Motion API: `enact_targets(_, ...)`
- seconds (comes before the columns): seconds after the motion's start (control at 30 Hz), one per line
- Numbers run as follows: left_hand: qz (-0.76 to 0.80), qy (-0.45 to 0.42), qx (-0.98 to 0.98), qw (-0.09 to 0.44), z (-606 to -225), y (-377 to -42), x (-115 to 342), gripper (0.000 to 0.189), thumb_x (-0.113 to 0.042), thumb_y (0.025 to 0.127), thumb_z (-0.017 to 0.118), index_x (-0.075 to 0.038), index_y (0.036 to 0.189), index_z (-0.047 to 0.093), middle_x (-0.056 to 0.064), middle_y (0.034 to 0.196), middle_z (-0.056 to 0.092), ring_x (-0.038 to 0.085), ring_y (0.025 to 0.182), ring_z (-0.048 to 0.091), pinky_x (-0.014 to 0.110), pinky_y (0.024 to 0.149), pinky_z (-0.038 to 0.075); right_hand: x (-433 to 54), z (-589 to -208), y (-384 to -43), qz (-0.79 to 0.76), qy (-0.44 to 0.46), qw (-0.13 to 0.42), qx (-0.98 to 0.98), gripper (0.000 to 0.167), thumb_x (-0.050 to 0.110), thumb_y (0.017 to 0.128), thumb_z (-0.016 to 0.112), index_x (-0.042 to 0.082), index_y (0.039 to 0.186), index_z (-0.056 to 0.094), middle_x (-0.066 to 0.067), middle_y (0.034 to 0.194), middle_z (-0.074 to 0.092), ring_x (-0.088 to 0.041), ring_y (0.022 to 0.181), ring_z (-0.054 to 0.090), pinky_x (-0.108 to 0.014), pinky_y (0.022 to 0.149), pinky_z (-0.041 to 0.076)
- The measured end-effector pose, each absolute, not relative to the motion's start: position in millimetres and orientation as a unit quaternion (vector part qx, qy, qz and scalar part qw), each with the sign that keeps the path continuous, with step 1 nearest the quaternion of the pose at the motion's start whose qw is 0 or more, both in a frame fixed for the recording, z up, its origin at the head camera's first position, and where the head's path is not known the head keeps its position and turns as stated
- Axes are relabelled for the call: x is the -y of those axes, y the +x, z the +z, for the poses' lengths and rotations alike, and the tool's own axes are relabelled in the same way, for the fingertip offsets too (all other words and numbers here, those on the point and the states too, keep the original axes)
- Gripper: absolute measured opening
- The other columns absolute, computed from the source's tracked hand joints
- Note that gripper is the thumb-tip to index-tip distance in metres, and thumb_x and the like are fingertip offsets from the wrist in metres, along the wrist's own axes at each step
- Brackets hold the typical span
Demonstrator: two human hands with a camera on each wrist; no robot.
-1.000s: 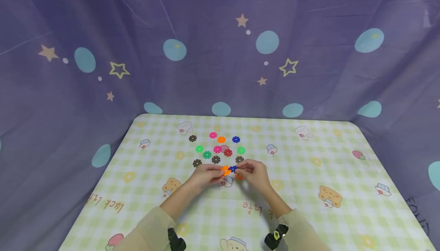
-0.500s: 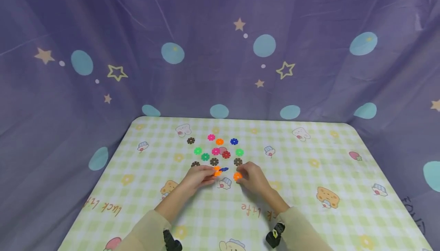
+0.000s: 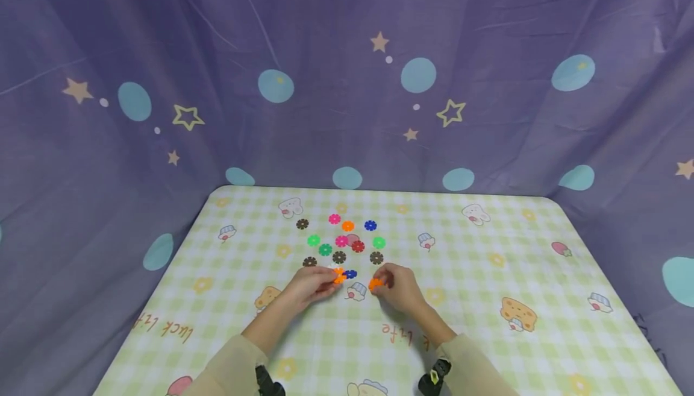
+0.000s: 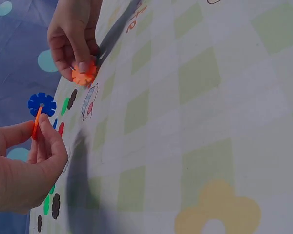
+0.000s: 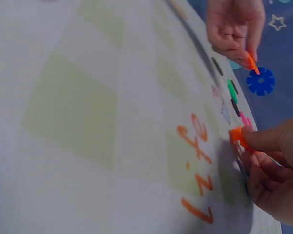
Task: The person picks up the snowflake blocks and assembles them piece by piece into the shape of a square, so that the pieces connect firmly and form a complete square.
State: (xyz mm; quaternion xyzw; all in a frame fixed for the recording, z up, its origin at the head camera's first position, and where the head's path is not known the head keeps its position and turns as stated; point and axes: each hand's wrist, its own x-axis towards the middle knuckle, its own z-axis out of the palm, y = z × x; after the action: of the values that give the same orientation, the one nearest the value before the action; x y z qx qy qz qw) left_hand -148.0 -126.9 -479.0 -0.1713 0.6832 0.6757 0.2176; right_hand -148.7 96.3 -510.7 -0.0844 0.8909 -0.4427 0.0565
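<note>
My left hand [image 3: 310,287] pinches an orange notched disc [image 4: 37,125] between thumb and fingers. A blue notched disc [image 4: 42,104] is slotted into its edge, the two standing at an angle to each other, held above the table. To the right, my right hand [image 3: 400,286] pinches a second orange disc [image 4: 84,74] by its edge, low over the cloth. A gap separates the two hands. Part of each orange disc is hidden by fingers.
Beyond the hands, loose notched discs lie flat on the checked tablecloth [image 3: 466,263]: pink [image 3: 334,219], blue [image 3: 370,225], green [image 3: 325,250], red [image 3: 358,246], brown [image 3: 376,257] and one more orange [image 3: 347,226]. A purple curtain [image 3: 347,82] hangs behind the table.
My right hand has let go of the blue disc, moved slightly away and picked up the orange disc lying beneath it. My left hand has drawn a little left with the joined pair.
</note>
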Motion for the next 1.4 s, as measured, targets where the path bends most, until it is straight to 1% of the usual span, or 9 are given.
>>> enact_targets(0.17, 0.671, -0.162, -0.689, 0.22, -480, -148, 127, 0.023, -0.004, 0.089, 0.063, 0.006, 0.11, 0.064, 0.01, 0.088, 0.071, 0.012, 0.075, 0.067, 0.017, 0.066, 0.057, -95, -507, -147, -0.537, 0.0, 0.105, -0.837, 0.013, 0.007, 0.082, 0.073, 0.002, 0.094, 0.07, -0.007, 0.08, 0.071, -0.01, 0.063, 0.059, -0.022, 0.053, 0.053)
enact_targets(0.33, 0.668, -0.149, -0.696, 0.219, -479, -147, 127, 0.025, -0.005, 0.088, 0.065, 0.007, 0.11, 0.064, 0.01, 0.088, 0.071, 0.009, 0.07, 0.064, 0.014, 0.061, 0.053, -93, -503, -148, -0.619, 0.062, 0.146, -0.769, 0.02, 0.007, 0.085, 0.07, -0.004, 0.101, 0.068, -0.009, 0.079, 0.073, -0.011, 0.062, 0.066, -0.025, 0.06, 0.06)
enact_targets(0.43, 0.664, -0.143, -0.7, 0.221, -478, -146, 126, 0.028, -0.006, 0.087, 0.066, 0.007, 0.111, 0.064, 0.009, 0.088, 0.071, 0.008, 0.069, 0.062, 0.014, 0.059, 0.052, -93, -501, -148, -0.655, 0.086, 0.17, -0.731, 0.025, 0.007, 0.086, 0.069, -0.007, 0.106, 0.066, -0.008, 0.079, 0.073, -0.012, 0.063, 0.068, -0.025, 0.063, 0.061)
enact_targets(0.57, 0.663, -0.143, -0.7, 0.223, -477, -146, 124, 0.028, -0.007, 0.087, 0.066, 0.007, 0.111, 0.064, 0.009, 0.087, 0.071, 0.008, 0.068, 0.06, 0.014, 0.058, 0.05, -92, -497, -148, -0.68, 0.11, 0.192, -0.699, 0.028, 0.01, 0.087, 0.069, -0.006, 0.11, 0.065, -0.006, 0.079, 0.074, -0.011, 0.066, 0.07, -0.022, 0.063, 0.06)
enact_targets(0.67, 0.666, -0.144, -0.698, 0.221, -477, -146, 123, 0.027, -0.006, 0.088, 0.065, 0.008, 0.11, 0.064, 0.009, 0.086, 0.071, 0.008, 0.066, 0.059, 0.014, 0.057, 0.05, -92, -496, -148, -0.693, 0.119, 0.195, -0.684, 0.03, 0.01, 0.087, 0.07, -0.006, 0.111, 0.065, -0.006, 0.079, 0.074, -0.011, 0.067, 0.07, -0.023, 0.064, 0.061)
enact_targets(0.8, 0.671, -0.142, -0.693, 0.223, -477, -146, 121, 0.027, -0.005, 0.088, 0.065, 0.008, 0.111, 0.064, 0.009, 0.086, 0.071, 0.009, 0.068, 0.06, 0.014, 0.058, 0.05, -91, -495, -148, -0.707, 0.122, 0.197, -0.669, 0.029, 0.008, 0.086, 0.07, -0.006, 0.11, 0.064, -0.006, 0.078, 0.074, -0.012, 0.067, 0.071, -0.023, 0.064, 0.061)
enact_targets(1.0, 0.659, -0.127, -0.708, 0.221, -476, -146, 120, 0.028, -0.006, 0.087, 0.066, 0.008, 0.111, 0.064, 0.008, 0.086, 0.071, 0.008, 0.067, 0.06, 0.014, 0.06, 0.052, -90, -493, -146, -0.712, 0.13, 0.206, -0.659, 0.029, 0.01, 0.086, 0.07, -0.006, 0.109, 0.064, -0.006, 0.078, 0.074, -0.013, 0.067, 0.072, -0.024, 0.065, 0.061)
enact_targets(1.2, 0.639, -0.116, -0.735, 0.196, -476, -145, 116, 0.025, -0.002, 0.084, 0.068, 0.01, 0.106, 0.065, 0.007, 0.08, 0.07, 0.007, 0.062, 0.059, 0.015, 0.058, 0.051, -86, -491, -143, -0.72, 0.132, 0.183, -0.656, 0.025, 0.003, 0.086, 0.067, -0.01, 0.107, 0.063, -0.008, 0.076, 0.073, -0.013, 0.063, 0.071, -0.026, 0.064, 0.062)
enact_targets(1.4, 0.621, -0.112, -0.757, 0.167, -474, -145, 110, 0.022, 0.0, 0.083, 0.069, 0.01, 0.102, 0.068, 0.008, 0.078, 0.07, 0.008, 0.061, 0.06, 0.016, 0.057, 0.051, -85, -491, -142, -0.731, 0.137, 0.167, -0.647, 0.023, 0.0, 0.085, 0.067, -0.011, 0.104, 0.063, -0.009, 0.078, 0.073, -0.013, 0.061, 0.071, -0.026, 0.063, 0.062)
